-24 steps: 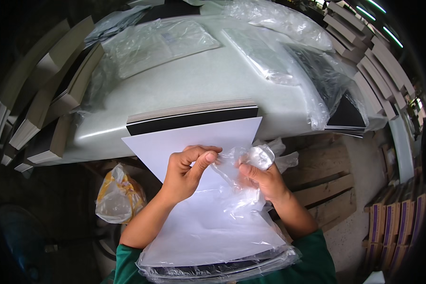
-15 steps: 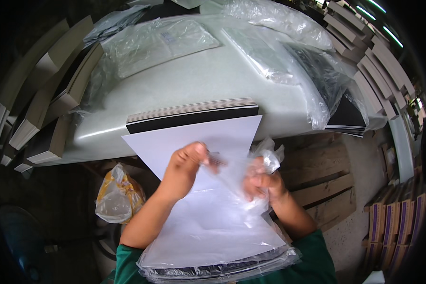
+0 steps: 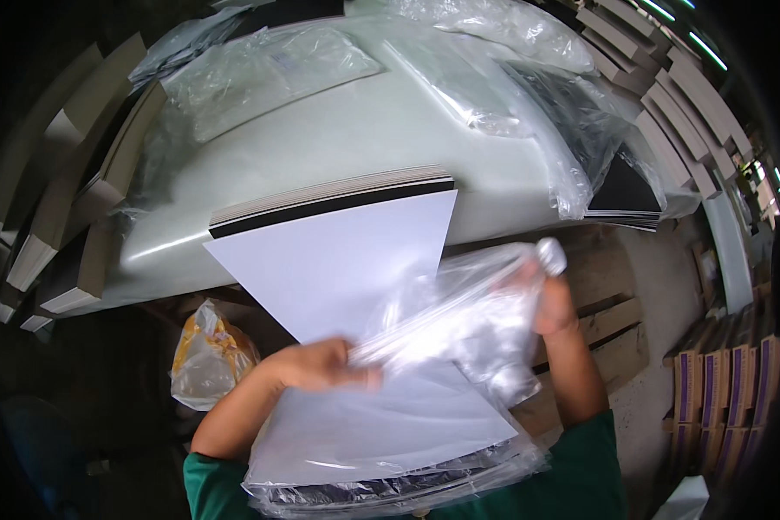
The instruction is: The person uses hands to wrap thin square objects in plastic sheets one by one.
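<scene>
A clear plastic bag [image 3: 468, 316] is stretched between my two hands, its film crumpled and shiny. My left hand [image 3: 325, 364], smeared by motion, grips its near left edge. Bunched film is gripped in my right hand [image 3: 550, 299], whose fingers are partly covered by it. Beneath the bag lies a large white sheet [image 3: 338, 256] on a stack of boards [image 3: 321, 199] with black and grey edges, resting at the table's front edge. Closer to my body, plastic film wraps another white-topped stack [image 3: 381, 433] with dark layers at its near edge.
The pale table [image 3: 277, 139] holds flat plastic bags [image 3: 269, 82] and black sheets in film [image 3: 624, 186]. Board stacks [image 3: 74, 204] stand at left, more boards [image 3: 685, 130] at right. Below are a yellow-and-white plastic bag [image 3: 212, 355], a wooden pallet [image 3: 611, 347] and stacked cartons [image 3: 724, 390].
My hands have moved apart, the left down and leftward, the right up and rightward. The plastic bag, bunched near my right hand before, is now spread between them.
</scene>
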A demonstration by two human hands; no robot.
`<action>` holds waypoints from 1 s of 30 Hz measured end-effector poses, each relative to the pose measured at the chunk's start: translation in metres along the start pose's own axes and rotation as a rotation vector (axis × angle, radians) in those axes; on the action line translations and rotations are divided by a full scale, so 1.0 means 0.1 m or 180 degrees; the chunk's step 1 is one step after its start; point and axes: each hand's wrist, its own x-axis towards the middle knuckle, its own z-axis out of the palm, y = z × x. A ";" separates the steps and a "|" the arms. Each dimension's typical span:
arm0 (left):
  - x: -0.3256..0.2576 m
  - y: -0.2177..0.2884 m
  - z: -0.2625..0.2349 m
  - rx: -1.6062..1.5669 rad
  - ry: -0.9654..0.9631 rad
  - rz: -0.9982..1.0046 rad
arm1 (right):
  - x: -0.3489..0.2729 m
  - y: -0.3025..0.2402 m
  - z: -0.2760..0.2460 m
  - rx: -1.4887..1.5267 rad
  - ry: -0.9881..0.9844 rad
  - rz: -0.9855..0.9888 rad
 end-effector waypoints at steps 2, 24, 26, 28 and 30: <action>-0.05 -0.14 -0.09 -0.0200 -0.0841 0.0671 | 0.04 0.09 -0.10 0.1142 -0.0693 0.0115; -0.57 -0.07 -0.48 0.0934 0.4611 0.1266 | 0.44 0.06 0.93 -0.4449 0.1196 -0.3223; -0.80 -0.05 -0.39 0.0275 0.3986 0.1534 | 0.30 0.09 0.82 -0.4274 0.1018 -0.3516; -1.00 0.05 -0.32 -0.0769 0.2534 0.1212 | 0.05 -0.02 0.77 -0.4327 0.0750 -0.3477; -1.07 0.13 -0.30 -0.1335 0.1434 0.0563 | -0.12 -0.13 0.55 -0.2666 -0.0270 -0.2293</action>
